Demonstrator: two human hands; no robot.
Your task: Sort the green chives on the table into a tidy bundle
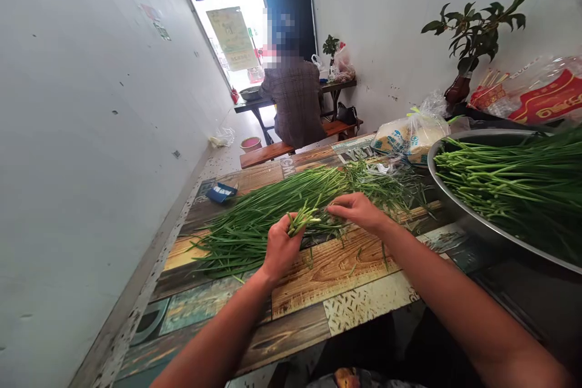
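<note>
My left hand is wrapped round a small bunch of garlic chives, their pale stem ends sticking out past the thumb toward the right. Close by on the right, my right hand has thumb and fingertips pinched together; whatever is between them is too small to make out. Beneath and beyond both hands lies a long pile of chives, leaves to the left and stem ends to the right. Loose trimmings are scattered on the table right of the pile.
A large metal basin full of chives stands at the right. Behind it are plastic-wrapped packages and a potted plant. A small blue box lies at the far left. Another person sits at a further table, back turned.
</note>
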